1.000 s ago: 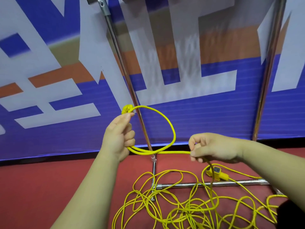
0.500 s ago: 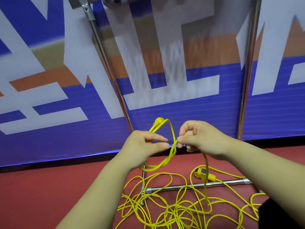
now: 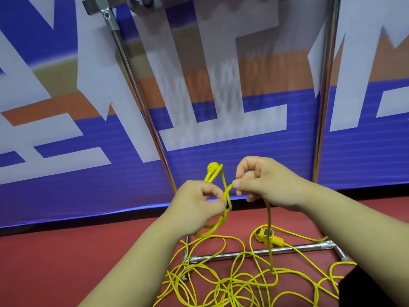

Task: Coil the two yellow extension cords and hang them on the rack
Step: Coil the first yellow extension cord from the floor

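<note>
Left hand (image 3: 194, 203) beside right hand (image 3: 267, 182), both curled.

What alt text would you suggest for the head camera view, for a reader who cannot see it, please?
A person's left hand and right hand pinch a small loop of yellow extension cord, its plug sticking up above the left hand. More cord lies tangled on the red floor around the rack base, before a blue, white and orange banner.
</note>
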A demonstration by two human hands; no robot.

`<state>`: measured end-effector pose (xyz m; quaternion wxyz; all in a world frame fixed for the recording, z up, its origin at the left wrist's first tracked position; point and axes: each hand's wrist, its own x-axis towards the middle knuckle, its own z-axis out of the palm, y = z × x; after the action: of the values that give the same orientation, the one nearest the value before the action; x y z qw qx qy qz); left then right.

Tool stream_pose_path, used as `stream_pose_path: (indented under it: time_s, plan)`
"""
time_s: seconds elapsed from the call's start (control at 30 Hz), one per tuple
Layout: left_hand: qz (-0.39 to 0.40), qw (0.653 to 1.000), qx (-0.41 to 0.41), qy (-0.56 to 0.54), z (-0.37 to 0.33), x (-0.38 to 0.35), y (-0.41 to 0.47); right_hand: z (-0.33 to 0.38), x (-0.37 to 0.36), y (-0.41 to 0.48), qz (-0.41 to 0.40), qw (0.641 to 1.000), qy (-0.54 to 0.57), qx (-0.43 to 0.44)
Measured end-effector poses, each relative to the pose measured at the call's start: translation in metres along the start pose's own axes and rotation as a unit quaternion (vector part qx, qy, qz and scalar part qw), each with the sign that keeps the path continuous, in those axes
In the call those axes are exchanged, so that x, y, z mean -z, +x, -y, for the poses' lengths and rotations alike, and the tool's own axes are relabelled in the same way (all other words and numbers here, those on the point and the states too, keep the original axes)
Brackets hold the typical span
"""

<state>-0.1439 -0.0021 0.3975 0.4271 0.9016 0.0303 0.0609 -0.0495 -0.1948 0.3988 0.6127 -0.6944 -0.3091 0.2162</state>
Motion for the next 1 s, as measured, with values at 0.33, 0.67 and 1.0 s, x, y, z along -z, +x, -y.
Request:
stream_pose_path:
  time_s: [0.33,0.67,1.0]
  plan:
    - [-0.231,0.969,0.043,-0.074,0.030,0.075,0.004,-0.026,0.028,0.005,0.015,0.998,0.012,-0.058]
    - [-0.167,0.981,-0.001,-0.093,0.016,0.055,0.004,-0.012,0.016,0.004,-0.050,0.984,-0.165,-0.037]
    - [-0.196,0.972,0.029,-0.125,0.028,0.049,0.008,-0.011,0.015,0.005,-0.173,0.972,-0.152,-0.040]
